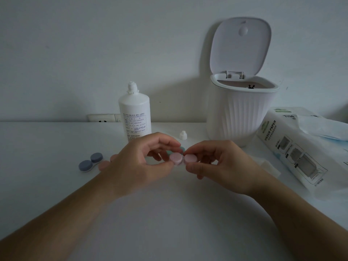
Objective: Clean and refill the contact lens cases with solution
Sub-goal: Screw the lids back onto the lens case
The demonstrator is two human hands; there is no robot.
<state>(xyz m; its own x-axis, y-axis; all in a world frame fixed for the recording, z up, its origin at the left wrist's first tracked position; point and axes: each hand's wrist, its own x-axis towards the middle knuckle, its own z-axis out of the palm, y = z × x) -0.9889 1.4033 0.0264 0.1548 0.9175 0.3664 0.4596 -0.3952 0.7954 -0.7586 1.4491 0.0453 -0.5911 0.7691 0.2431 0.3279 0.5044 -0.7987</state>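
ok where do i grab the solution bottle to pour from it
Grip the bottle around its straight round body, at the label. Come from its left or front, since the bin stands to its right and the wall is behind. It stands upright with its cap already off, so lift it level.

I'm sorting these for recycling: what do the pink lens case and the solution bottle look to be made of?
The pink contact lens case, held by both hands, looks like matte moulded plastic: opaque pastel caps with no shine. The solution bottle seems to be opaque white plastic with a smooth, slightly satin surface, printed text and a threaded neck. The exact plastic type cannot be told.
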